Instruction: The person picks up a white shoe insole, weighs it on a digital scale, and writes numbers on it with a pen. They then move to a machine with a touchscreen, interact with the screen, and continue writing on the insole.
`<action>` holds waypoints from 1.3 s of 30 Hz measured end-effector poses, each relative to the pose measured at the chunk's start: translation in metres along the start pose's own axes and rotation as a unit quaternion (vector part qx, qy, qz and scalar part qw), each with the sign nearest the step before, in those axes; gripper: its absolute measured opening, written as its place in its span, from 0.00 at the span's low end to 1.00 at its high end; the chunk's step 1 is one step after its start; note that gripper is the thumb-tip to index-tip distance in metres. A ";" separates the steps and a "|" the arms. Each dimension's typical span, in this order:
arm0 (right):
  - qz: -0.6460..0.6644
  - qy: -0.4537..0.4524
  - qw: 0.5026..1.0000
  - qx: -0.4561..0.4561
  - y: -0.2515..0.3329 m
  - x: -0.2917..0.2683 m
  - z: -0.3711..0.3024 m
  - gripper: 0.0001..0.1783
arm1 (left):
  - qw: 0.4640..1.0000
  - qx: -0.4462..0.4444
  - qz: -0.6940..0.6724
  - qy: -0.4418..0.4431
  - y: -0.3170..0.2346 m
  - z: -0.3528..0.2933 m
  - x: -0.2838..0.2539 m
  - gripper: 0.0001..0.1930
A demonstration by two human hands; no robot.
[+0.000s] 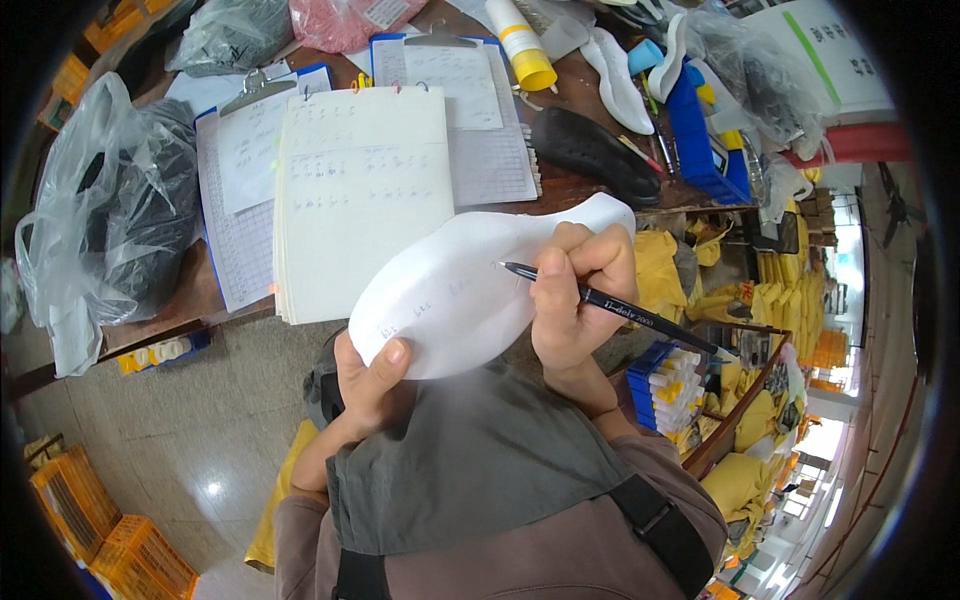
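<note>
My left hand (378,382) grips the near left end of a white, sole-shaped shoe piece (440,285), its thumb lying on top. Faint handwritten marks show on the piece's smooth face. In my right hand (585,290) is a black pen (640,312), pinched between thumb and fingers. The pen's tip touches or nearly touches the face of the white piece near its middle. The far narrow end of the piece rises behind my right hand. Both forearms rest close to my body, over a dark grey apron (460,460).
A stack of handwritten sheets (365,240) lies just beyond, between clipboards (250,150). Bagged dark material (150,200) sits at the left. Farther right are a black shoe-shaped piece (590,155), a white sole (612,80) and a blue bin (695,130). Yellow sacks (740,400) stand right.
</note>
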State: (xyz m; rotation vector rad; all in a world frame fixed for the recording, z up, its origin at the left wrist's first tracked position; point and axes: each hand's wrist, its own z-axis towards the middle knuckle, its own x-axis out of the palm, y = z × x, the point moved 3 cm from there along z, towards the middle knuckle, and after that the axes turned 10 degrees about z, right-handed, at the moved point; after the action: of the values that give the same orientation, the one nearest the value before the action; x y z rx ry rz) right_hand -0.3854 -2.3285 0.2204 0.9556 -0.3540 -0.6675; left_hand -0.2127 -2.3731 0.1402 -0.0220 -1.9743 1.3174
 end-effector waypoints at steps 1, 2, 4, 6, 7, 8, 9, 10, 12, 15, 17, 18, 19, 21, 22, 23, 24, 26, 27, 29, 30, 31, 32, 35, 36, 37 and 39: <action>-0.001 -0.001 1.000 -0.001 0.000 0.000 -0.001 0.16 | 1.000 0.003 0.007 -0.004 0.000 -0.001 0.000 0.36; 0.006 0.001 1.000 0.002 0.000 0.001 -0.001 0.16 | 1.000 0.005 0.005 -0.004 -0.001 -0.001 0.000 0.36; 0.023 -0.001 1.000 0.004 0.001 0.000 -0.003 0.16 | 1.000 0.006 0.006 -0.001 -0.002 -0.001 0.000 0.36; -0.001 -0.002 1.000 -0.014 0.003 0.000 -0.003 0.17 | 1.000 0.004 0.002 0.010 -0.002 -0.002 0.001 0.35; -0.013 -0.003 1.000 -0.023 0.003 -0.001 -0.004 0.17 | 1.000 0.002 0.013 0.012 -0.003 -0.002 0.001 0.35; -0.012 -0.005 1.000 -0.019 0.004 -0.002 -0.005 0.17 | 1.000 -0.002 0.017 0.019 -0.003 -0.002 0.001 0.34; -0.010 -0.008 1.000 -0.016 0.004 -0.002 -0.006 0.17 | 0.999 -0.007 0.016 0.027 -0.003 -0.002 0.001 0.34; -0.008 -0.011 1.000 -0.012 0.005 -0.002 -0.007 0.17 | 0.999 -0.003 0.021 0.026 -0.003 -0.002 0.001 0.33; -0.005 -0.021 1.000 -0.003 0.005 -0.003 -0.009 0.17 | 0.999 0.000 0.013 0.030 -0.002 -0.003 0.001 0.33; -0.005 -0.029 1.000 -0.001 0.007 -0.003 -0.012 0.16 | 0.999 -0.007 0.005 0.034 -0.001 -0.003 0.001 0.33; -0.003 -0.029 1.000 -0.003 0.008 -0.003 -0.013 0.16 | 0.999 -0.010 0.016 0.035 -0.002 -0.003 0.000 0.33; 0.001 -0.028 1.000 -0.003 0.008 -0.003 -0.013 0.16 | 0.999 -0.015 0.007 0.043 -0.002 -0.003 0.000 0.33; 0.005 -0.026 1.000 -0.003 0.009 -0.002 -0.013 0.16 | 0.999 -0.014 0.014 0.036 -0.002 -0.003 0.000 0.33; 0.014 -0.025 1.000 -0.005 0.009 -0.001 -0.013 0.16 | 0.999 -0.017 0.000 0.034 -0.003 -0.004 0.000 0.33; 0.019 -0.024 1.000 -0.007 0.009 0.000 -0.013 0.16 | 0.999 -0.012 0.010 0.030 -0.003 -0.004 0.000 0.34; 0.020 -0.024 1.000 -0.003 0.009 0.001 -0.013 0.16 | 0.999 -0.009 0.009 0.029 -0.004 -0.005 -0.001 0.34; 0.022 -0.024 0.999 0.001 0.008 0.002 -0.013 0.16 | 0.999 -0.010 -0.002 0.032 -0.004 -0.005 -0.001 0.34; 0.016 -0.026 1.000 0.003 0.007 0.003 -0.013 0.16 | 1.000 -0.004 0.003 0.027 -0.005 -0.006 -0.002 0.34; 0.009 -0.027 1.000 0.001 0.007 0.004 -0.013 0.16 | 0.999 -0.004 -0.010 0.031 -0.005 -0.006 -0.003 0.34; 0.001 -0.026 1.000 0.001 0.005 0.005 -0.013 0.16 | 1.000 0.001 -0.002 0.029 -0.005 -0.006 -0.005 0.34; 0.000 -0.023 1.000 0.004 0.005 0.005 -0.013 0.16 | 0.999 0.001 -0.012 0.036 -0.005 -0.006 -0.005 0.34; 0.001 -0.022 1.000 0.007 0.005 0.005 -0.012 0.16 | 1.000 0.004 -0.004 0.028 -0.005 -0.006 -0.006 0.34; -0.002 -0.019 1.000 0.006 0.005 0.006 -0.012 0.16 | 1.000 0.007 -0.004 0.025 -0.005 -0.006 -0.006 0.34; -0.009 -0.015 1.000 0.000 0.005 0.006 -0.011 0.16 | 1.000 0.002 0.000 0.017 -0.005 -0.006 -0.007 0.34; -0.014 -0.012 1.000 -0.004 0.004 0.007 -0.010 0.16 | 1.000 -0.003 -0.008 0.019 -0.005 -0.006 -0.008 0.34; -0.019 -0.009 1.000 -0.009 0.004 0.007 -0.009 0.15 | 1.000 -0.001 0.003 0.013 -0.005 -0.006 -0.008 0.34; -0.030 0.027 0.999 -0.034 0.004 0.009 -0.008 0.14 | 1.000 0.000 0.005 0.012 -0.004 -0.006 -0.009 0.34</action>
State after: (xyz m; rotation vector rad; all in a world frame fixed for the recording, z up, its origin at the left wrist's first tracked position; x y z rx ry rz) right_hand -0.3727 -2.3277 0.2198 0.9206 -0.2538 -0.7024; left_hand -0.2016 -2.3741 0.1396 -0.0487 -1.9562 1.3169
